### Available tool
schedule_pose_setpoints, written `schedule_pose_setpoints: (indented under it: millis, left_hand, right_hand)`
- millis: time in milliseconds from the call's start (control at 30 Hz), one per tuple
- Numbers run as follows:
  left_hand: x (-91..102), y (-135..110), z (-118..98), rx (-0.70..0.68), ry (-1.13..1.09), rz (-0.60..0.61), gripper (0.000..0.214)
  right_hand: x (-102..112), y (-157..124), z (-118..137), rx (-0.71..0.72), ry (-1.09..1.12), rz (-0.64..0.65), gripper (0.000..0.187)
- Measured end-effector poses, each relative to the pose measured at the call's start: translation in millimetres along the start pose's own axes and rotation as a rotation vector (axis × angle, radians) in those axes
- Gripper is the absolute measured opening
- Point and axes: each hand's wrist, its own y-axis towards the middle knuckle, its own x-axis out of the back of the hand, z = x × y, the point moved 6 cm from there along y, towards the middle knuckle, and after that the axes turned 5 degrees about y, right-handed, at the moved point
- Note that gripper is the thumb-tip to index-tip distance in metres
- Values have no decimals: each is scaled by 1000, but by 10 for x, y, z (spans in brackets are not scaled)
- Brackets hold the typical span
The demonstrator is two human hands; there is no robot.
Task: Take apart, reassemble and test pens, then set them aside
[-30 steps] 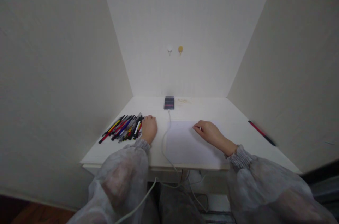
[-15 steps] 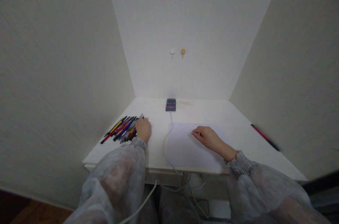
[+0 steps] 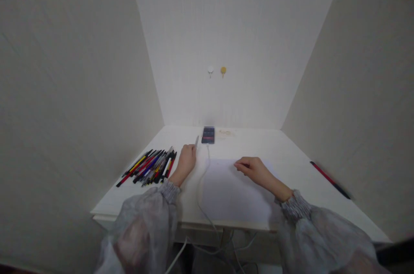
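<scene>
My left hand [image 3: 186, 161] is closed around a slim grey pen [image 3: 196, 141], whose end sticks up past the fingers. It hovers between a heap of pens [image 3: 152, 166] on the left and a white sheet of paper [image 3: 233, 196]. Black, red, yellow, blue and grey barrels lie side by side in that heap, all slanting the same way. Above the paper's upper right part, my right hand [image 3: 254, 168] is closed, thumb against fingertips, with nothing showing between them.
A phone [image 3: 208, 135] lies at the back of the white table [image 3: 174, 136], with a white cable [image 3: 202, 174] running forward over the front edge. One red and black pen [image 3: 330, 180] lies along the right wall. Two small hooks [image 3: 223, 70] are on the back wall.
My left hand has left the pen heap and moved right, bringing a grey pen with it. My right hand stays closed over the paper. The view has tipped slightly upward.
</scene>
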Motion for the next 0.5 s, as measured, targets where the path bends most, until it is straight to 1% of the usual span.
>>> schedule_pose_setpoints:
  millis: [33, 133, 200, 233, 267, 333, 400, 500]
  left_hand:
    - [-44, 5, -73, 21, -212, 32, 20]
    - [-247, -46, -350, 96, -856, 240, 21]
    - [-340, -104, -518, 140, -1152, 329, 24]
    - [-381, -133, -584, 154, -1245, 370, 26]
    - [-416, -156, -619, 176, -1301, 386, 27]
    - [-474, -185, -624, 211, -1343, 387, 29]
    - [-527, -196, -568, 241, -1339, 379, 29]
    - [-577, -177, -424, 287, -1350, 338, 31]
  right_hand:
    - [6, 24, -6, -17, 41, -2, 27]
    - [-9, 96, 25, -40, 197, -19, 28]
    - [-64, 143, 64, -46, 345, -23, 28]
    - [-111, 165, 75, -58, 433, -13, 30]
    - [-168, 183, 73, -87, 522, 3, 32]
    - [-297, 209, 46, -153, 662, 55, 35]
    - [-380, 225, -12, -199, 719, 69, 33]
    - [-397, 237, -151, -248, 755, 22, 29]
